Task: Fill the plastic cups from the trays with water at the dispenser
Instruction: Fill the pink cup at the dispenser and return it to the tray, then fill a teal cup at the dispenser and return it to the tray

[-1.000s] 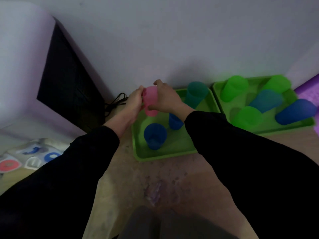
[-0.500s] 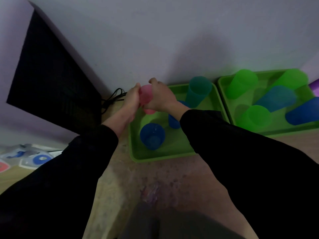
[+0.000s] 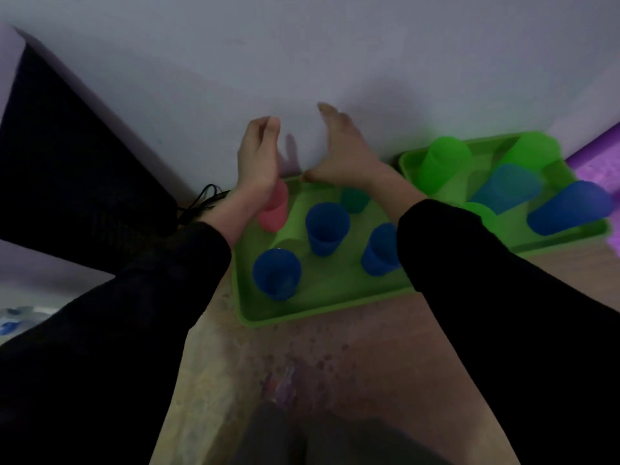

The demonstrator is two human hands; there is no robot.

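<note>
A pink cup [image 3: 275, 209] stands upright at the back left of the near green tray [image 3: 322, 297]. Three blue cups [image 3: 326, 228] and a teal cup [image 3: 355, 199] stand on the same tray. My left hand [image 3: 256, 156] hovers above the pink cup, fingers relaxed, holding nothing. My right hand [image 3: 339, 156] is spread open above the tray's back edge, also empty. A second green tray [image 3: 570, 234] to the right holds green, teal and blue cups [image 3: 570, 208], lying tilted or upside down.
A dark appliance [image 3: 73, 169] stands at the left with a black cable [image 3: 204, 199] beside the tray. A white wall runs right behind both trays. A purple object [image 3: 597, 162] lies at the far right. The wooden surface [image 3: 335, 364] in front looks wet.
Both hands held the pink cup above the tray; now it stands on the tray and both hands have let go and lifted away. The camera has shifted closer.
</note>
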